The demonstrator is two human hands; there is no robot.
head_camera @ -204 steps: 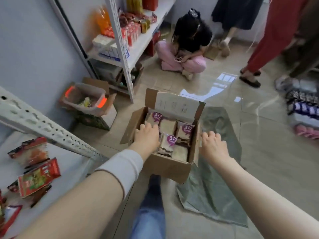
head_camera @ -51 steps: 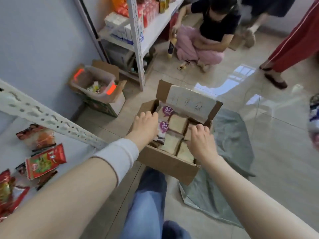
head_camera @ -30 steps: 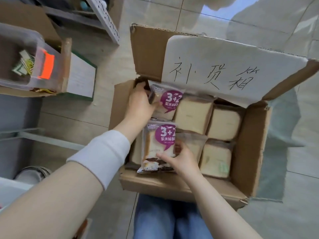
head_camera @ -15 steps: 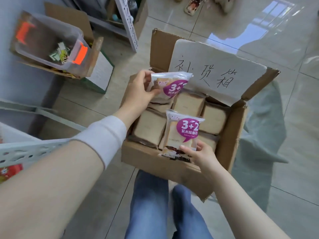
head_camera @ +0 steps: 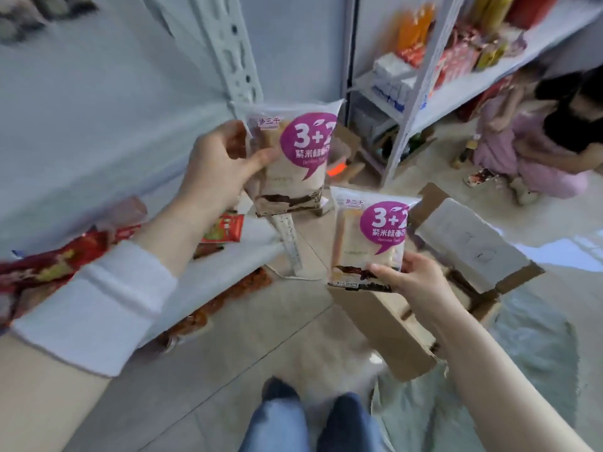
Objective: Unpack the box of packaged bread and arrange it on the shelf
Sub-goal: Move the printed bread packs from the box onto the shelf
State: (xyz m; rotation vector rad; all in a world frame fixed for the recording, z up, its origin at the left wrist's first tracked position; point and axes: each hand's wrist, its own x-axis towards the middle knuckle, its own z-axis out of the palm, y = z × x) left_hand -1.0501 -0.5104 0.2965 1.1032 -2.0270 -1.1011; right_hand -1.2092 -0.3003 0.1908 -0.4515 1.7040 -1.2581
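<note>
Clear-wrapped, purple-labelled upper bread packet [head_camera: 293, 164], gripped by left hand [head_camera: 218, 164], and lower bread packet [head_camera: 368, 243], pinched by right hand [head_camera: 411, 278], now raised clear of brown cardboard box [head_camera: 385, 324], lower right. White metal shelf [head_camera: 251, 249] left; beige tiled floor [head_camera: 261, 337].

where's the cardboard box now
In the head view the cardboard box sits on the floor right of centre, behind the bread pack in the right hand, beside a grey-green sheet.
</note>
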